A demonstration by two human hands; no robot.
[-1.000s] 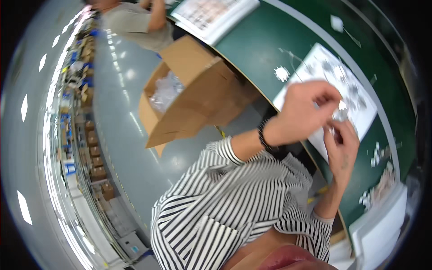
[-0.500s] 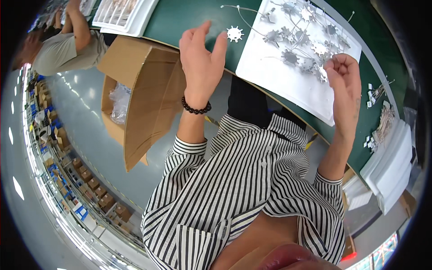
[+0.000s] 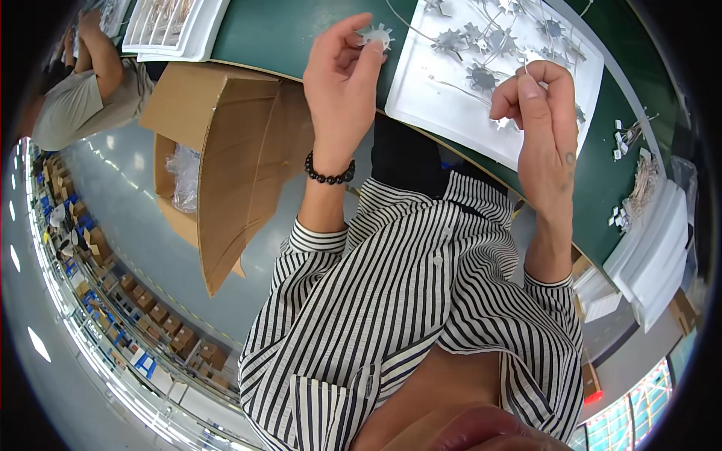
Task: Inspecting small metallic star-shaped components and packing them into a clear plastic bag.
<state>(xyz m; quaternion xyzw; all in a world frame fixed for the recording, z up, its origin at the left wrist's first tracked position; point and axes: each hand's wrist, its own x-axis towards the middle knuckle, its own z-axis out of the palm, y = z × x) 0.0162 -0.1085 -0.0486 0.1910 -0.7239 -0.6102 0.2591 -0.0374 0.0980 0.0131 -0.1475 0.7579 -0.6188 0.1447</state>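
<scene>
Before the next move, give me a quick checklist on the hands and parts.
1. Left hand holding the toothed metal piece by thumb and fingers: ok.
2. Right hand securely holding something: cannot tell; its fingers are pinched together, but what lies between them is unclear.
3. White tray lying on the green table: ok.
4. Wires among the metal parts on the tray separated: not ok, several cross.
5. Co-worker away from both hands: ok, at upper left.

Silvery spiky-edged disc (image 3: pixel 378 35), pinched in left hand (image 3: pixel 340 94); similar wired pieces (image 3: pixel 480 77) scattered on white tray (image 3: pixel 423 101).
</scene>
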